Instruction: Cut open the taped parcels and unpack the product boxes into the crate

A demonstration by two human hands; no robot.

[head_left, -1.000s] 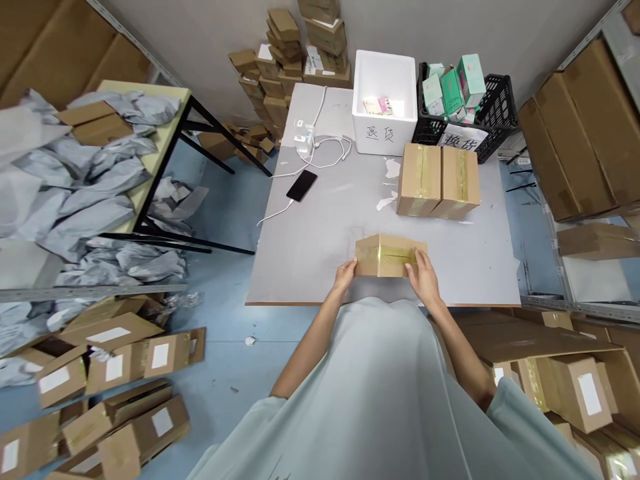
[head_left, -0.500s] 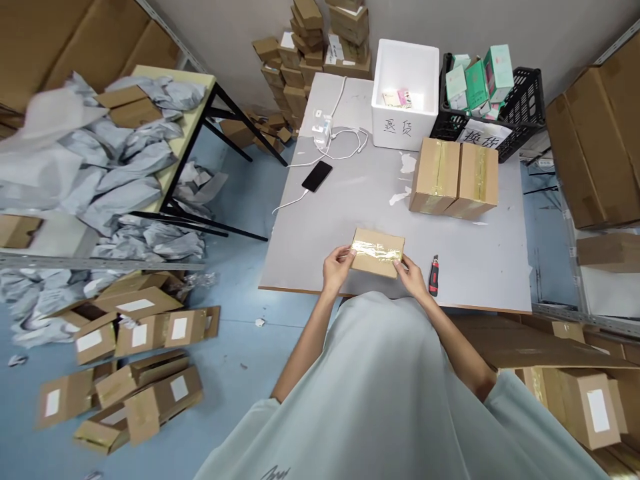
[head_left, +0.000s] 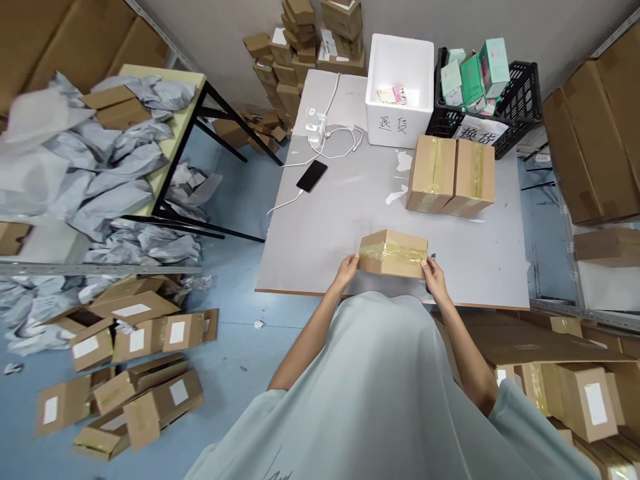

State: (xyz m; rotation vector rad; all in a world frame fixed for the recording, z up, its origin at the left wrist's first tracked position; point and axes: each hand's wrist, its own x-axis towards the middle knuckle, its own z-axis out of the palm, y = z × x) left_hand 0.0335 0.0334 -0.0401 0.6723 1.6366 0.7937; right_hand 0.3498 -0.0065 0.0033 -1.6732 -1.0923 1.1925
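Note:
A brown cardboard box with shiny clear-yellow tape across it is held near the front edge of the grey table. My left hand grips its left end, thumb on the near side. At the opposite end, my right hand is closed on the right edge. The box is turned so that its top and left end both show. Behind my right hand the utility knife is mostly hidden; only a dark tip shows. Two taped cartons stand side by side farther back on the table.
A white foam box and a black crate with green boxes stand at the back. A black phone lies on the left with a white cable. Cardboard boxes cover floor at left; grey bags fill a side table.
Both hands have turned the box so its left end shows, and moved it slightly right. My right hand now covers most of the red and black utility knife.

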